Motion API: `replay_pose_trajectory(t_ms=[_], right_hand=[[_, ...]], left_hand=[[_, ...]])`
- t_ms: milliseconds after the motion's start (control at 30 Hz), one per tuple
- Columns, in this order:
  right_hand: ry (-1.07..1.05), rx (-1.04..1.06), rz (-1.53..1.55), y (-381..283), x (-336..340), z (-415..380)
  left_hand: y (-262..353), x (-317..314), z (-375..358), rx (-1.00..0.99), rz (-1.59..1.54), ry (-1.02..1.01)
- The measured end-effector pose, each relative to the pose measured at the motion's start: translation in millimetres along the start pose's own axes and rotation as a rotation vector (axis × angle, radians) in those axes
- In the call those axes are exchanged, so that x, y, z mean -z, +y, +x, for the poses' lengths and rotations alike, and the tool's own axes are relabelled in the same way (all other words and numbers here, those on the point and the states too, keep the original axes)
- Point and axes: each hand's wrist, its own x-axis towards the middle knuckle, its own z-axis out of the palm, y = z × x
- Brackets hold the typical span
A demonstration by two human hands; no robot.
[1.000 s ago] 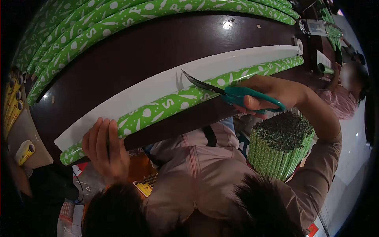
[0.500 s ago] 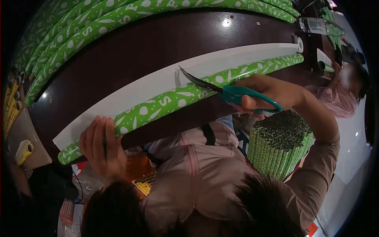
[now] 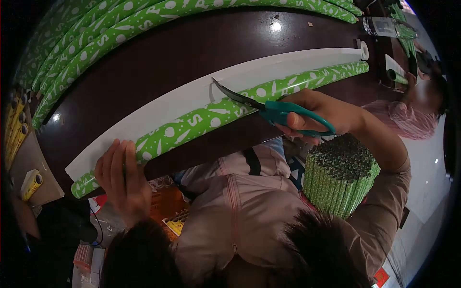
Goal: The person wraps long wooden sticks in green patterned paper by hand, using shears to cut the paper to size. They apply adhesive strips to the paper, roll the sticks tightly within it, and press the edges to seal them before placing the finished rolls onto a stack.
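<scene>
My right hand [image 3: 314,115] grips teal-handled scissors [image 3: 274,111]. Their dark blades look nearly closed, lie across the green roll of wrapping paper [image 3: 192,120] and point up-left, with the tip over the white sheet [image 3: 163,103] that extends from behind the roll. The roll has white carrot and letter prints and spans the table from lower left to upper right. Near its left end, my left hand [image 3: 120,175] is wrapped over the roll with the fingers together; the thumb is mostly hidden.
Several green rolls [image 3: 144,21] lie along the far side of the dark table [image 3: 192,57]. A bundle of thin green rolls [image 3: 338,177] stands at lower right beside my arm. A person in pink [image 3: 408,117] sits at right. Yellow rolls [image 3: 32,186] are at left.
The scissors and my right hand have shifted slightly left along the paper. My left hand stays in nearly the same place on the roll.
</scene>
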Motion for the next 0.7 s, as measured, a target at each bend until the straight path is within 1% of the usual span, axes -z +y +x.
replay_pose_trajectory(t_ms=[133, 200, 333, 533, 600, 633, 700], right_hand=[[0.001, 0.037, 0.031, 9.4, -0.9, 2.2], [0.006, 0.090, 0.059, 14.3, -1.0, 2.9], [0.032, 0.102, 0.045, 17.3, -0.2, 0.6], [-0.048, 0.177, 0.115, 10.7, 8.3, -12.3], [0.033, 0.276, 0.082, 0.6, 8.2, -20.1], [0.034, 0.279, 0.079, -1.6, 11.7, -20.0], [0.175, 0.422, -0.190, -8.0, 21.2, -16.9]], left_hand=[[1.6, 1.4, 1.8, 0.009, 0.008, -0.016], [2.8, 1.2, 2.1, 0.007, 0.005, -0.010], [2.3, 0.5, 2.4, -0.006, 0.008, 0.009], [2.0, 0.8, 1.9, 0.001, 0.005, 0.000], [2.0, 0.1, 1.9, 0.010, 0.000, 0.004], [1.7, -0.7, 1.2, 0.009, -0.007, 0.010], [0.8, -1.6, 0.7, 0.007, -0.003, 0.025]])
